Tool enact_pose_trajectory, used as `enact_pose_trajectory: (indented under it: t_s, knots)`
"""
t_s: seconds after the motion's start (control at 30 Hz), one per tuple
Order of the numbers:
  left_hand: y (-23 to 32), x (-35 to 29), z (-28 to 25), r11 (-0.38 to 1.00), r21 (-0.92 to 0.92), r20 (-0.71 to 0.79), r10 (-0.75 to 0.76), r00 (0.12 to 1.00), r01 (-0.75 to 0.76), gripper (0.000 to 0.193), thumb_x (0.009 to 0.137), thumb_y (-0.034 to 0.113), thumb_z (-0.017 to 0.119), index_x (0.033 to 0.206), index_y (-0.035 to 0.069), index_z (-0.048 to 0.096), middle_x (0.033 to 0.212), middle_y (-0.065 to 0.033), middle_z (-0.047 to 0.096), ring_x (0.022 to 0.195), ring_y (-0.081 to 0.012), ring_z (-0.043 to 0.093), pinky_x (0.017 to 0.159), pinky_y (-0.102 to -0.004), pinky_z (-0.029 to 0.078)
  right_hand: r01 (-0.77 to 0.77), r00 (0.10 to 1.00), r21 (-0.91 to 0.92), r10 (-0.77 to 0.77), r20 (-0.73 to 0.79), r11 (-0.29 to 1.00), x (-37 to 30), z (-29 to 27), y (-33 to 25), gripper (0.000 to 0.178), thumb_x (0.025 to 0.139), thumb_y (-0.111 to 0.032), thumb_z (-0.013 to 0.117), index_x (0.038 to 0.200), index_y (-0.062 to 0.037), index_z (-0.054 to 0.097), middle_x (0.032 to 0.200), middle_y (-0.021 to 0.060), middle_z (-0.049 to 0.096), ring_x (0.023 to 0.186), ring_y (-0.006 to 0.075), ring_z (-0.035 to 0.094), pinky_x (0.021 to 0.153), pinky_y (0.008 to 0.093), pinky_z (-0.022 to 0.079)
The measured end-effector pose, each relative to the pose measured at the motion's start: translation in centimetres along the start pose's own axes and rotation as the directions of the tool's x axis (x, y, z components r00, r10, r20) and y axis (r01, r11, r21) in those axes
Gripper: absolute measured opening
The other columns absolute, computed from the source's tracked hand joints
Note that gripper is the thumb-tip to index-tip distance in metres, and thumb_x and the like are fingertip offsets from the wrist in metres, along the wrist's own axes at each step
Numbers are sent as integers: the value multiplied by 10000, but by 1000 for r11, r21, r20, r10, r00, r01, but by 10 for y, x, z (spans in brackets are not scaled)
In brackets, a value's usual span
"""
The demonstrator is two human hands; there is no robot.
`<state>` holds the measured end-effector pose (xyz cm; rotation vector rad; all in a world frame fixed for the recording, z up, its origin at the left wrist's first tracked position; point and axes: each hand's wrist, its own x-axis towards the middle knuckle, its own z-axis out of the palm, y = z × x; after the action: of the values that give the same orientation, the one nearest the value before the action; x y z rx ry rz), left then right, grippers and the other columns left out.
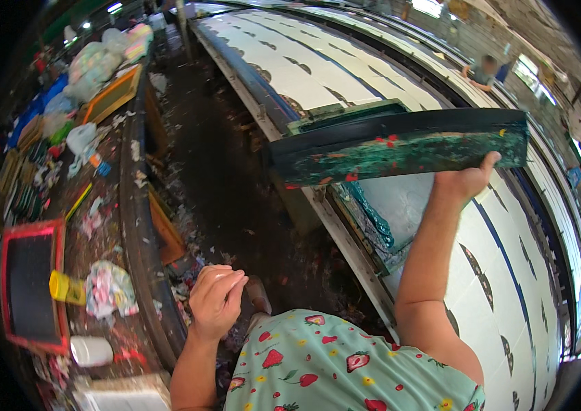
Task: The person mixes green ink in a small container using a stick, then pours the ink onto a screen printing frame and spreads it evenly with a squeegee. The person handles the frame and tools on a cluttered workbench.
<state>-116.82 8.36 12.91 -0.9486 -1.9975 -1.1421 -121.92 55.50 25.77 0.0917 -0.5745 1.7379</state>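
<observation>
My right hand [469, 178] grips the right end of a long squeegee [393, 147]. Its wide dark blade is smeared with green ink and dotted with red, and it is raised over the printing table [510, 301]. Below it lies a screen frame [355, 229], partly hidden, with a thick line of teal ink [373, 216] along its inner left side. My left hand [216, 296] hovers over the aisle by my body, fingers curled in, with nothing visible in it.
White panels with dark printed shapes run along the table. On my left, a cluttered bench carries a red-edged screen [30, 288], a yellow container [68, 288], a white cup [91, 351] and plastic bags [99, 65]. Scraps litter the aisle floor [212, 164]. Another person [484, 72] leans over the far side.
</observation>
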Motion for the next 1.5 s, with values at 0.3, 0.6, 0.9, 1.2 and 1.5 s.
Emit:
enact_pose_trajectory:
  t_s: [0.3,0.6,0.9,1.2,1.5]
  knots:
    - [-189,122,55,964,-260,152,90,984,-48,183,903,-63,885,1018,22,771,919,-142,799,793,-299,782,715,-369,609,345,938,-172,-334,88,923,90,76,-58,416,1205,-311,554,1481,-25,680,1434,161,758,1349,367,705,1222,588,530]
    - [-291,206,130,898,-432,258,213,942,-84,197,909,-86,858,1046,22,767,936,-129,790,782,-266,753,719,-358,593,431,856,-459,-514,-65,777,81,-6,21,329,1161,-123,654,1463,6,634,1382,155,744,1215,331,755,1112,529,631]
    - [-384,245,174,952,-307,387,105,916,21,200,923,-108,837,1079,2,776,955,-138,783,771,-254,737,709,-342,584,496,863,-664,-399,309,559,115,-24,51,330,1075,-45,780,1383,16,677,1261,128,796,1077,251,791,997,415,652]
    - [-441,307,239,951,-303,465,98,880,55,139,980,-93,810,1094,-25,769,975,-115,759,820,-191,684,741,-318,557,381,916,-904,-49,397,-196,83,-73,120,458,968,-51,892,1403,-12,752,1154,89,840,1039,148,768,979,313,605]
    - [-497,349,302,874,-483,515,234,825,54,131,996,-73,803,1113,-25,770,985,-120,764,845,-194,715,763,-320,579,501,840,-738,458,291,-452,-39,-74,167,425,877,-87,885,1293,-113,802,1090,138,824,964,372,787,832,469,621]
